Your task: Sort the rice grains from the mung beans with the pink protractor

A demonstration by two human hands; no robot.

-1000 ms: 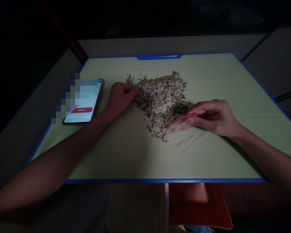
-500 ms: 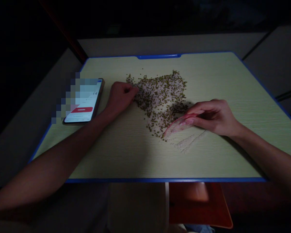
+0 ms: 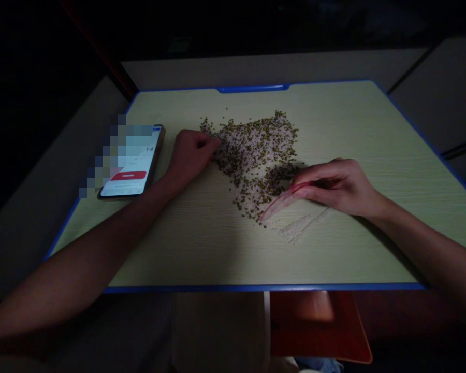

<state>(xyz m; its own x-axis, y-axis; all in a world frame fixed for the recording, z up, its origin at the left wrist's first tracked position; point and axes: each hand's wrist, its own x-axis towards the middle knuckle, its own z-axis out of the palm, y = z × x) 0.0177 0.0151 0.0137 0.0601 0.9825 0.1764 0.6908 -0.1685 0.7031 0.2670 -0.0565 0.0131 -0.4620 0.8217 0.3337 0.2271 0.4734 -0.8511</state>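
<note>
A spread heap of green beans mixed with white rice grains (image 3: 256,150) lies in the middle of a pale green desk (image 3: 202,243) with a blue rim. My left hand (image 3: 190,153) rests curled at the heap's left edge, its fingertips pinched among the grains. My right hand (image 3: 337,186) holds a thin pink translucent plastic card (image 3: 281,203) by its upper edge, tilted with its lower edge against the heap's near right side. Short streaks of white rice (image 3: 301,228) lie on the desk just below the card.
A phone (image 3: 134,160) with a lit screen and a red button lies on the desk's left part, just left of my left hand. Grey tables surround the desk. An orange-red seat (image 3: 322,331) shows below the desk's front edge. The room is dark.
The pink card has tipped flatter and lower against the heap. My left hand has stayed at the heap's left edge. The view has shifted slightly.
</note>
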